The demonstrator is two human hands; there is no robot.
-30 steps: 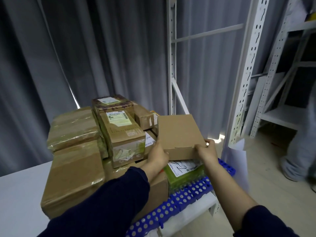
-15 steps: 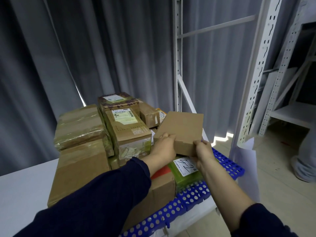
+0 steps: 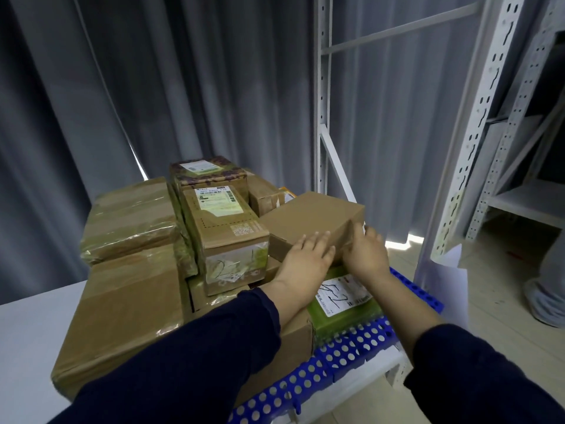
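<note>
A plain brown cardboard box (image 3: 312,221) lies flat on the right of a pile of parcels. My left hand (image 3: 305,258) rests on its near edge with the fingers stretched out flat. My right hand (image 3: 365,252) is at the box's near right corner, with the thumb up against the right side. Under the box lies a green parcel (image 3: 342,304) with a white label marked in black pen.
The parcels sit on a blue perforated tray (image 3: 345,347) on a white table (image 3: 21,347). A labelled upright box (image 3: 226,237) stands left of my hands. A white slotted shelf rack (image 3: 470,127) rises at the right, grey curtains behind. Another person's leg and shoe (image 3: 547,289) show at the right edge.
The brown box was held up and tilted in both hands; it has been turned and lowered flat onto the pile. My left hand's fingers have straightened onto it.
</note>
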